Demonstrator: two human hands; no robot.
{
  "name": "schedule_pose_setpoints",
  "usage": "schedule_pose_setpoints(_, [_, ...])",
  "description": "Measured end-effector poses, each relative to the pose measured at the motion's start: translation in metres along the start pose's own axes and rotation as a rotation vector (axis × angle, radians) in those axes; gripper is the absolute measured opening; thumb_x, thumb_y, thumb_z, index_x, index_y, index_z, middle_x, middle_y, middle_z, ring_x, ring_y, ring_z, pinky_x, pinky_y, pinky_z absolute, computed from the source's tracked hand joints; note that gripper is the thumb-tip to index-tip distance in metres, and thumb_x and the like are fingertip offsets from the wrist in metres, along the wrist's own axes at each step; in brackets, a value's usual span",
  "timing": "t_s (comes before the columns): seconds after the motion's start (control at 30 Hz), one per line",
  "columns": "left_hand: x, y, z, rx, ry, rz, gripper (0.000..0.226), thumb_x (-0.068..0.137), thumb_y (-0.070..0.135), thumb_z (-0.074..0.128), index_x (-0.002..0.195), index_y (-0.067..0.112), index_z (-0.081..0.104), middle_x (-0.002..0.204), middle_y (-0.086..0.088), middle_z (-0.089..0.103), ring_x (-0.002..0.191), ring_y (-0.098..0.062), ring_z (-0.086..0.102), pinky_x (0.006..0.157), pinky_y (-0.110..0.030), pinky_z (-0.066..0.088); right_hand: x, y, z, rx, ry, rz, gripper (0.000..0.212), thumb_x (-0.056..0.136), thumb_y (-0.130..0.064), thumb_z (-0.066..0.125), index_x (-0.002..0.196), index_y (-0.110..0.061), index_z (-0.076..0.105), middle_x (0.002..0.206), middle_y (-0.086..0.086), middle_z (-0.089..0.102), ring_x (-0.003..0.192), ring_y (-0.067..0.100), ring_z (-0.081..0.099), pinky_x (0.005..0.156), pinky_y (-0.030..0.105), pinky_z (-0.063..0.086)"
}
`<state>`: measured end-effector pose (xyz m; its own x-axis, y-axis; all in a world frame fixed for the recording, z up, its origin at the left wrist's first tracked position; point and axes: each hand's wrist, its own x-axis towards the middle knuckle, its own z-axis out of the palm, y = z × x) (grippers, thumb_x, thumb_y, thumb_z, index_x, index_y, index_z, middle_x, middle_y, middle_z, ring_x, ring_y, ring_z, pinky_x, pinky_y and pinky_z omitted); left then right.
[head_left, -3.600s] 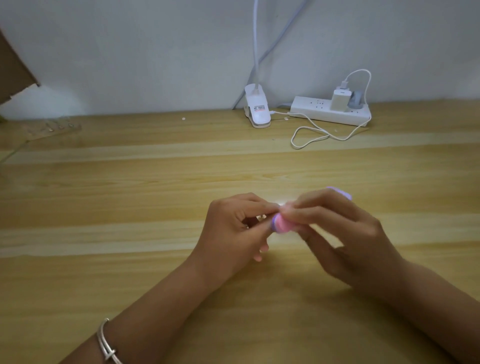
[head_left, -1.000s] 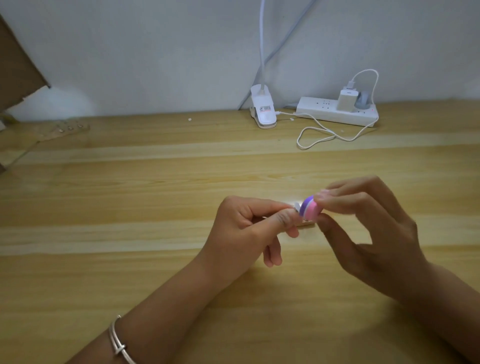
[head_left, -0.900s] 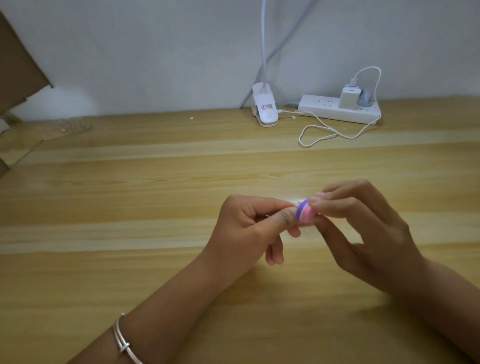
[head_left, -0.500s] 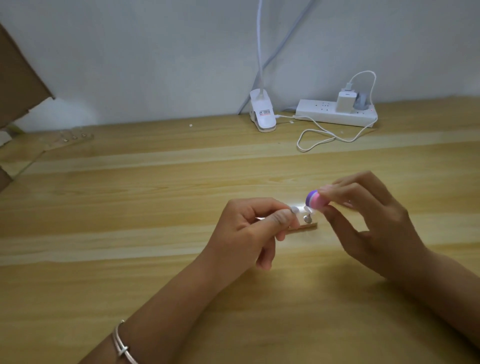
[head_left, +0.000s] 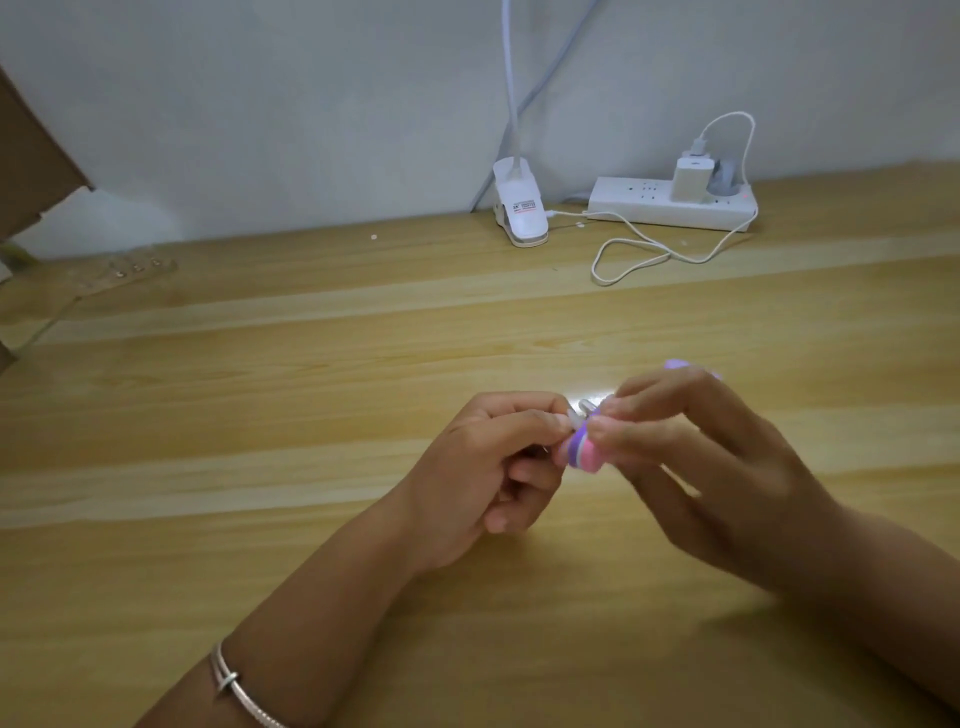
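Observation:
A small round pink-and-purple piece (head_left: 584, 451) sits between my two hands above the wooden table (head_left: 260, 395). My right hand (head_left: 696, 467) pinches it between thumb and fingers. My left hand (head_left: 483, 467) pinches a small silvery clear part (head_left: 581, 412) that meets the pink piece. A purple object (head_left: 678, 365) shows just behind my right hand, mostly hidden by it. The right hand is blurred.
At the back against the wall stand a white clip lamp base (head_left: 521, 210) and a white power strip (head_left: 670, 203) with a charger and looping white cable (head_left: 631, 254). Brown cardboard (head_left: 31, 166) leans at the far left. A silver bracelet (head_left: 244, 691) circles my left wrist.
The pink-and-purple piece, held apart from the left hand's silvery part half a second ago, has come back down against it. Both hands have drawn together.

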<state>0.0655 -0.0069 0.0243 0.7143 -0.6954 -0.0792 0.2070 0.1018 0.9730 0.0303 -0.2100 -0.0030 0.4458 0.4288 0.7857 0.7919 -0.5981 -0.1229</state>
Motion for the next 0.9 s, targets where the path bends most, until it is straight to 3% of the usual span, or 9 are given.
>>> schedule_pose_setpoints(0.1, [0.0,0.001,-0.003,-0.029,-0.005,-0.025,0.021,0.086,0.016,0.047,0.066,0.013,0.052,0.052,0.003,0.024,0.033,-0.008,0.02,0.036,-0.016,0.012,0.004,0.009,-0.006,-0.002,0.05,0.092,0.024,0.092,0.004,0.062,0.113,-0.006,0.068,0.098,0.019,0.063,0.096,0.022,0.061,0.081,0.038,0.053])
schedule_pose_setpoints(0.27, [0.001,-0.001,0.0,-0.051,-0.009,-0.032,0.021,0.086,0.015,0.048,0.065,0.013,0.051,0.049,0.005,0.026,0.032,-0.008,0.021,0.035,-0.015,0.013,0.001,-0.007,0.002,0.013,-0.006,-0.015,0.033,0.092,0.009,0.06,0.118,-0.011,0.06,0.099,0.019,0.065,0.101,0.022,0.062,0.102,0.023,0.043])
schedule_pose_setpoints(0.37, [0.001,0.0,-0.002,-0.035,0.012,-0.045,0.021,0.085,0.016,0.048,0.065,0.013,0.052,0.051,0.004,0.024,0.033,-0.009,0.019,0.035,-0.015,0.012,0.003,0.008,-0.004,-0.015,-0.001,0.071,0.031,0.089,0.009,0.065,0.114,-0.009,0.066,0.097,0.018,0.063,0.095,0.021,0.062,0.08,0.041,0.056])
schedule_pose_setpoints(0.43, [0.001,0.0,-0.002,-0.022,0.028,-0.047,0.02,0.083,0.017,0.048,0.064,0.013,0.052,0.051,0.003,0.024,0.033,-0.008,0.018,0.035,-0.014,0.012,0.003,0.007,-0.004,0.014,0.032,0.099,0.025,0.092,0.005,0.064,0.113,-0.007,0.069,0.098,0.017,0.063,0.094,0.02,0.062,0.074,0.045,0.055])
schedule_pose_setpoints(0.6, [0.001,-0.002,0.0,-0.014,0.022,-0.036,0.019,0.083,0.016,0.048,0.065,0.012,0.05,0.049,0.004,0.024,0.032,-0.009,0.019,0.036,-0.016,0.011,-0.001,-0.002,0.003,0.037,-0.064,0.004,0.034,0.091,0.01,0.061,0.12,-0.006,0.062,0.102,0.019,0.064,0.097,0.026,0.065,0.084,0.038,0.053])
schedule_pose_setpoints(0.77, [0.001,0.002,-0.002,0.008,0.043,-0.047,0.019,0.082,0.018,0.048,0.065,0.012,0.052,0.051,0.004,0.023,0.033,-0.009,0.019,0.036,-0.015,0.012,0.005,0.006,-0.007,0.05,0.061,0.123,0.02,0.095,-0.001,0.06,0.112,-0.007,0.068,0.105,0.003,0.056,0.098,0.019,0.061,0.088,0.028,0.052])
schedule_pose_setpoints(0.83, [0.001,0.0,0.0,0.002,0.051,-0.043,0.018,0.082,0.016,0.048,0.065,0.012,0.051,0.05,0.003,0.024,0.033,-0.009,0.019,0.035,-0.015,0.013,0.002,-0.006,0.001,0.072,0.032,0.052,0.023,0.097,-0.001,0.057,0.118,-0.009,0.062,0.106,0.007,0.059,0.102,0.019,0.061,0.091,0.024,0.048])
schedule_pose_setpoints(0.9, [0.0,0.0,0.002,0.001,0.04,-0.036,0.021,0.084,0.015,0.047,0.064,0.013,0.051,0.05,0.003,0.024,0.033,-0.01,0.019,0.035,-0.016,0.012,0.0,-0.003,0.003,0.016,-0.048,-0.002,0.031,0.094,0.007,0.057,0.121,-0.008,0.06,0.105,0.016,0.063,0.1,0.025,0.063,0.09,0.028,0.049])
